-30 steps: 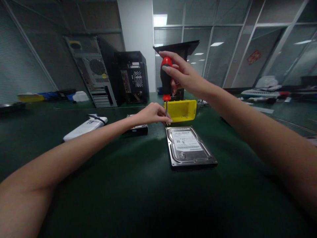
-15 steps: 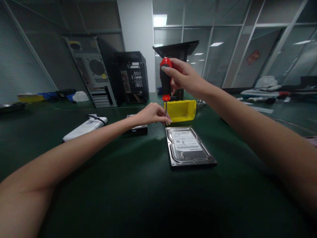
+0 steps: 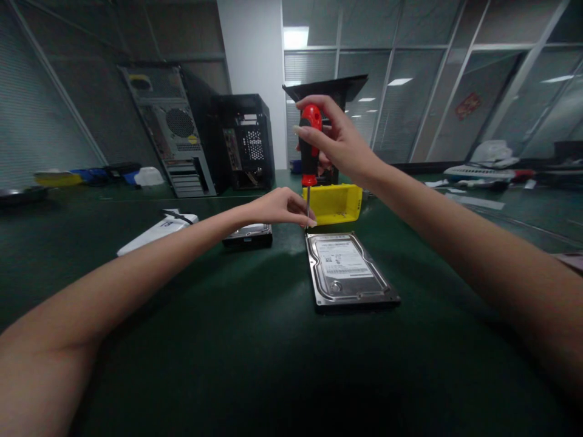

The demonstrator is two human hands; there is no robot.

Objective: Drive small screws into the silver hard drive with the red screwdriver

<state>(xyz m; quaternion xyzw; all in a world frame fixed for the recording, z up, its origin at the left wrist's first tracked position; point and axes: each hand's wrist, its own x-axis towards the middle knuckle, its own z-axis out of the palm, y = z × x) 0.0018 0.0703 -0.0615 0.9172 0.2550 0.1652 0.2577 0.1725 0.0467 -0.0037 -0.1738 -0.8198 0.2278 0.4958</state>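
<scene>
Fingers of the right hand (image 3: 345, 142) are cupping a screwdriver (image 3: 308, 152); left fingers (image 3: 298, 218) are pinching its shaft beside a hard drive (image 3: 344, 261).

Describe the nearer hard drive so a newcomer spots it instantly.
On the dark green table, find the yellow bin. Just nearer the camera lies the silver hard drive, white label up. Unlike the other drive, it isn't partly covered by the left arm.

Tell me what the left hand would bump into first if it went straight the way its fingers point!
Most likely the screwdriver: its metal rod stands right at the fingertips of the left hand. After that, maybe the yellow bin, though depth is hard to judge.
</scene>
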